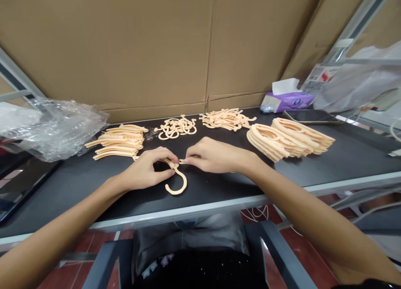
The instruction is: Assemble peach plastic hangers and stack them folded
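Near the front of the black table, my left hand (149, 168) grips a cream plastic hanger part between thumb and fingers. Its curved hook (181, 188) points toward me. My right hand (208, 155) is closed in a pinch on a small cream piece (183, 161) right beside the hook's joint. Most of that piece is hidden by my fingers. Behind my left hand lies a stack of curved hanger arms (120, 143). Loose hooks (177, 127) lie heaped at the back middle, with a pile of thin cream pieces (227, 119) to their right.
Stacked looped hanger parts (288, 138) stand to the right of my right hand. A purple tissue box (290, 100) and a phone (313, 116) are behind them. Clear plastic bags (59, 128) crowd the left end. A cardboard wall (150, 51) closes off the back.
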Demonstrator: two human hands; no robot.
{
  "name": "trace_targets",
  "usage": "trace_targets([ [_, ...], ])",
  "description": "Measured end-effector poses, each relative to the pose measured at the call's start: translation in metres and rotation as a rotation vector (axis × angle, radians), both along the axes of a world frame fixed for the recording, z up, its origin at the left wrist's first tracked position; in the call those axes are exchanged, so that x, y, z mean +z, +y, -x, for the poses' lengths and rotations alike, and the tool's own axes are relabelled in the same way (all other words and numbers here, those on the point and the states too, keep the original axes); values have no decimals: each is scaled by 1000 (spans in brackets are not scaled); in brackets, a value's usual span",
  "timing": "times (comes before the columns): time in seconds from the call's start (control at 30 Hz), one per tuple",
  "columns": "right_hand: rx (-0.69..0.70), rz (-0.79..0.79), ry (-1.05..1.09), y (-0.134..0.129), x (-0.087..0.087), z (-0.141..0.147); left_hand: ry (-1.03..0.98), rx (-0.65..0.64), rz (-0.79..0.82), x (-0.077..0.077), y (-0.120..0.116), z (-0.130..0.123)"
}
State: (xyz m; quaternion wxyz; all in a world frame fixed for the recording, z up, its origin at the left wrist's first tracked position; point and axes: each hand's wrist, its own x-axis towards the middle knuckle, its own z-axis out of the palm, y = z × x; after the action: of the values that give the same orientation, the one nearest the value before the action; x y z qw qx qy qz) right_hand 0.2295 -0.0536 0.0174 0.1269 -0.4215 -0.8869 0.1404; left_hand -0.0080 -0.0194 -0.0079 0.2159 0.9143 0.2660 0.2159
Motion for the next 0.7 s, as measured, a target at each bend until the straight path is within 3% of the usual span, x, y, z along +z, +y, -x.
trace_targets([
  [0.3, -27, 5, 3, 1, 0, -2, -19, 23, 45, -1, -1, 1],
  [0.5, -34, 15, 38, 2, -1, -1, -128, 188, -53, -5, 0, 0],
  [0.7, -7, 53, 82, 1, -1, 1, -147, 147, 11, -5, 0, 2],
])
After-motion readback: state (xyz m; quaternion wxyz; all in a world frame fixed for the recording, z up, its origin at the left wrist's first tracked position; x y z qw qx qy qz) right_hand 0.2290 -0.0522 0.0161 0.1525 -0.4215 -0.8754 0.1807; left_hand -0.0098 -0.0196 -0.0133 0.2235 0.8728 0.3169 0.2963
